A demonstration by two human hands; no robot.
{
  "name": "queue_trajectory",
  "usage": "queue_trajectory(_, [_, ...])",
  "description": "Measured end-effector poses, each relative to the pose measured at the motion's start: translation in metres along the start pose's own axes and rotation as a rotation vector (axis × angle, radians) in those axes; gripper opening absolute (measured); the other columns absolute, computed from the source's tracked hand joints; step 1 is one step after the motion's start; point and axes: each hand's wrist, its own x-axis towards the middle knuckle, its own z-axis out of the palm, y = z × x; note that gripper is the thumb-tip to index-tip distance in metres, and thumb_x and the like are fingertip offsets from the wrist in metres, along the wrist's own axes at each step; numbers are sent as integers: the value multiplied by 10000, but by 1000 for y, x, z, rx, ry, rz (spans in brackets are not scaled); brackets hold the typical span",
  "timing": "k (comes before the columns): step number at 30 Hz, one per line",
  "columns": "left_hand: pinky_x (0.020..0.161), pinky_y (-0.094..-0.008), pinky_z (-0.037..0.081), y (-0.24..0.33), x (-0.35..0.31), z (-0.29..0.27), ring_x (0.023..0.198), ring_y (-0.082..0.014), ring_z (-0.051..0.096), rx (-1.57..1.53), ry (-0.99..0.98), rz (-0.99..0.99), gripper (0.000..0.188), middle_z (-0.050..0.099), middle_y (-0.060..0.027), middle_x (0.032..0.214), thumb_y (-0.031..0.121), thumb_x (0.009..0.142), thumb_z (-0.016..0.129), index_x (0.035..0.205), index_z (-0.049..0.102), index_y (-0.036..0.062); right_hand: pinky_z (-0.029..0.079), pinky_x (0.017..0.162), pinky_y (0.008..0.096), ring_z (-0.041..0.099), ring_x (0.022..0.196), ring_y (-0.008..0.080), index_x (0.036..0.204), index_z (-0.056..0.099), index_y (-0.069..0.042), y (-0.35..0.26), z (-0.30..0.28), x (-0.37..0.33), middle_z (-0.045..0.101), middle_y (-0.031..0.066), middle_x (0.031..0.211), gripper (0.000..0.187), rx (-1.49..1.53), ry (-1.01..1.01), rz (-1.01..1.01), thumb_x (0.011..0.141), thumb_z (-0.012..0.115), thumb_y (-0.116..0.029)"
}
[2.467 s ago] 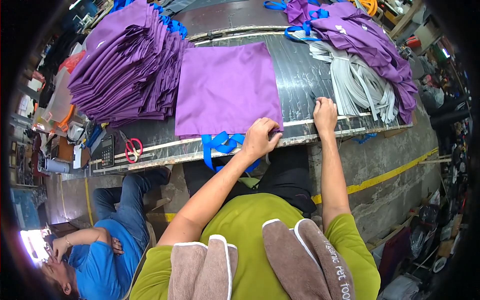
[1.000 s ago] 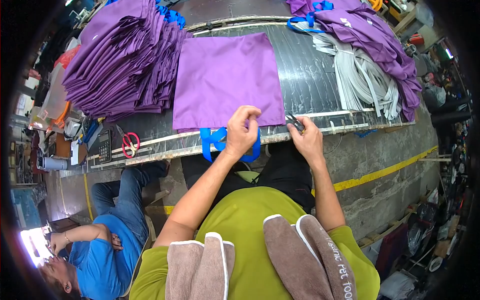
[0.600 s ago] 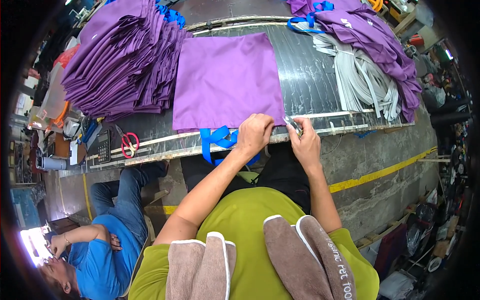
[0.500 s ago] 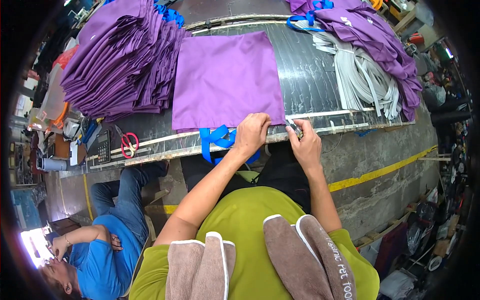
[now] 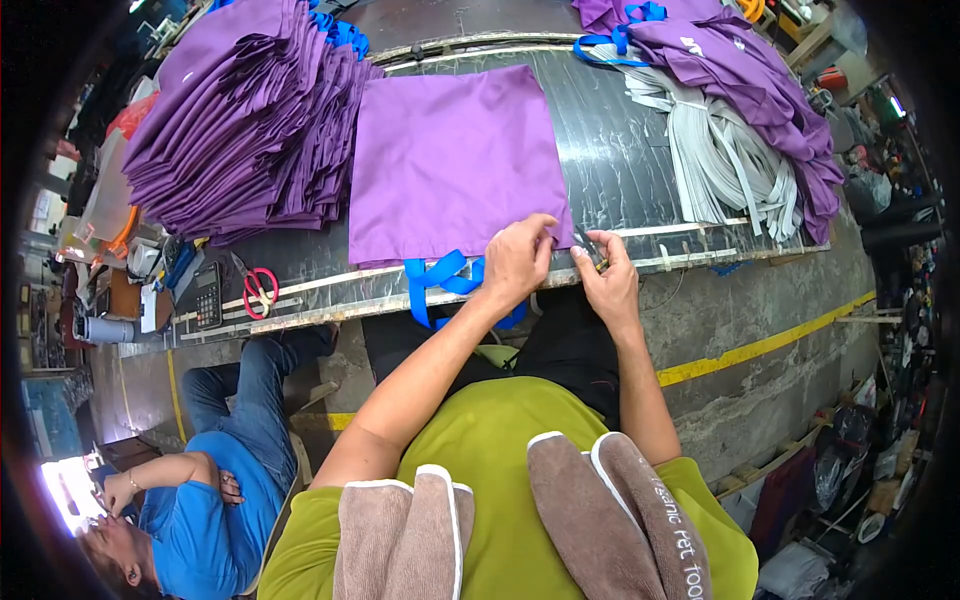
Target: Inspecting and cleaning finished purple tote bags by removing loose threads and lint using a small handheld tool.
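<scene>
A flat purple cloth bag [image 5: 455,160] lies on the dark worktable, with blue strap handles [image 5: 440,285] hanging over the front edge. My left hand [image 5: 517,262] is at the bag's near right corner, fingers curled together on the hem. Just to its right, my right hand [image 5: 610,280] is closed round a small dark tool with a bit of yellow, which looks like thread snips [image 5: 584,240]. The snips' tip points at the bag's corner; most of the tool is hidden in my fingers.
A tall stack of purple bags [image 5: 240,130] stands at the left. Red-handled scissors [image 5: 260,288] and a calculator [image 5: 208,296] lie near the front edge. At the right are a bundle of white strips [image 5: 725,150] and more purple bags [image 5: 760,110]. A person in blue [image 5: 215,500] sits at lower left.
My left hand has moved a little to the right along the hem, its fingers now on the corner. The bag and its blue straps have shifted slightly right. The right hand stays about in place.
</scene>
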Motion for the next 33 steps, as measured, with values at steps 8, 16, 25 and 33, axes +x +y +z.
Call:
queue_trajectory(8, [737, -226, 524, -27, 6, -16, 830, -59, 651, -918, -5, -519, 386, 661, 18, 949, -2, 1061, 676, 1437, 605, 45, 566, 801, 336, 708, 890, 156, 1230, 725, -1, -22, 7, 11, 779, 97, 1007, 275, 124, -65, -138, 1006, 809, -135])
queue_trajectory(16, [810, -233, 551, -31, -2, -21, 886, -73, 667, -979, -4, -495, 468, 680, 0, 1026, 4, 1074, 674, 1520, 535, 43, 601, 794, 420, 790, 948, 329, 1144, 757, -33, -28, 30, 35, 807, 150, 1065, 275, 46, -90, -339, 956, 851, -211])
queue_trajectory(25, [872, -251, 599, -23, -8, -27, 943, -103, 716, -978, 23, -466, 725, 724, -80, 1055, -51, 1033, 717, 1654, 347, 5, 600, 814, 427, 789, 976, 351, 1142, 761, -29, -20, 40, 38, 804, 165, 1073, 280, 34, -156, -362, 963, 833, -232])
queue_trajectory(33, [757, -243, 587, -27, -14, -32, 847, -74, 702, -900, 171, -462, 724, 742, -64, 975, -27, 1018, 739, 1645, 378, -15, 596, 823, 407, 790, 972, 320, 1157, 762, -27, -25, 42, 40, 803, 160, 1075, 290, 89, -190, -301, 962, 834, -230])
